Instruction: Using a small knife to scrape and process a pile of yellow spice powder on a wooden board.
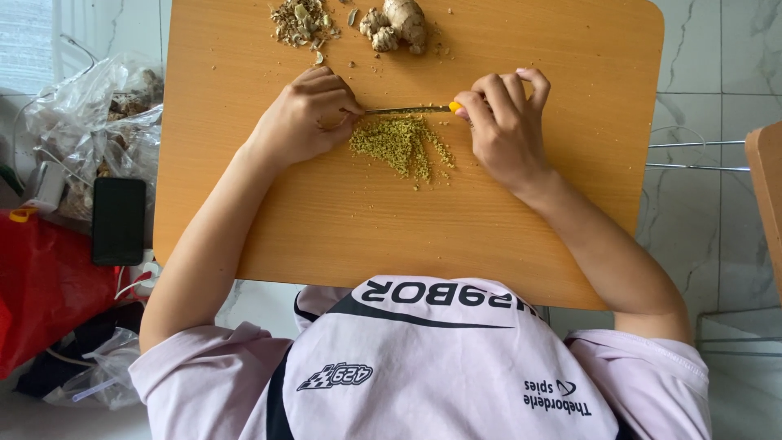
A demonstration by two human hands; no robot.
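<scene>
A small knife [405, 109] with a yellow handle lies flat across a wooden table [391, 228]. My right hand [507, 122] grips its handle. My left hand [305, 118], fingers curled, pinches the tip of the blade. Just below the blade, between my two hands, is a spread pile of finely minced yellow-green ginger [401, 144]. At the table's far edge sit whole ginger root pieces [397, 24], with a heap of peel scraps [301, 20] to their left.
Left of the table are clear plastic bags [98, 122], a black phone [118, 220], a white charger [45, 186] and a red bag [49, 285]. A wooden chair edge [767, 195] with metal rods stands at the right, on the marble floor.
</scene>
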